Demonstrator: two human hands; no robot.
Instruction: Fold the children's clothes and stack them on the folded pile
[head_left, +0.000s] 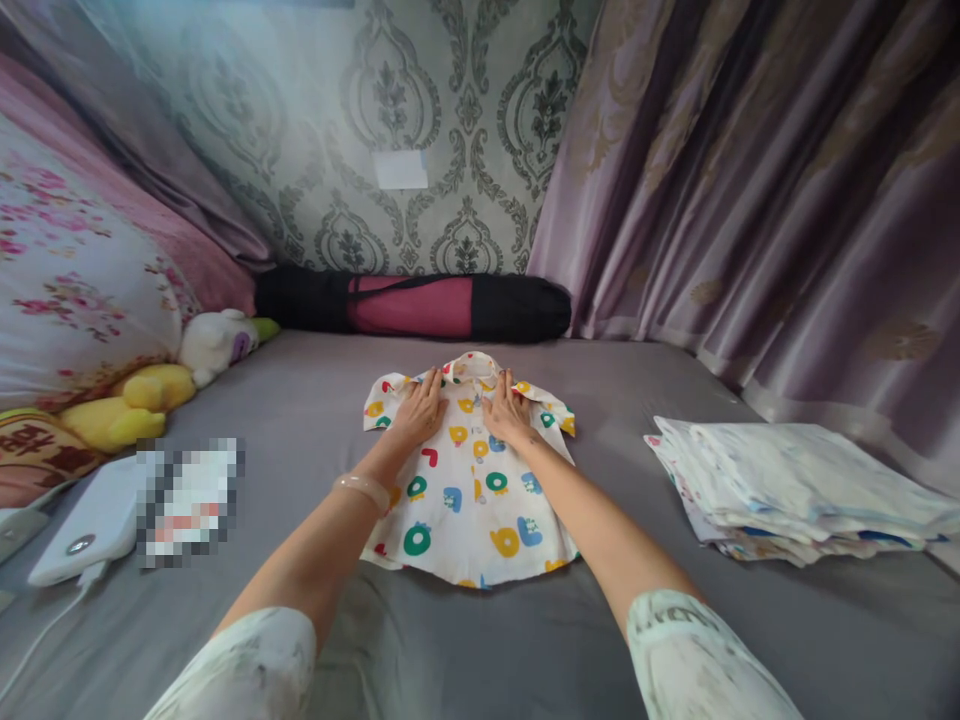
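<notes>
A small white short-sleeved shirt [457, 500] with colourful letter prints lies face up and spread out, its collar pointing away from me. My left hand [421, 408] rests flat on the shirt's left shoulder, beside the collar. On the other shoulder, my right hand [508, 408] lies with its fingers stretched out, pressing on the cloth. Both hands are open and hold nothing. Part of the shoulders is hidden under my hands, and my forearms cover some of the side edges.
A grey sheet [315, 400] covers the bed. Folded clothes [795, 490] are stacked at right. At left are a white power bank [97, 520] with a cable, a blurred item [191, 500] and plush toys [135, 400]. A black and pink roll bag [412, 305] lies along the wall.
</notes>
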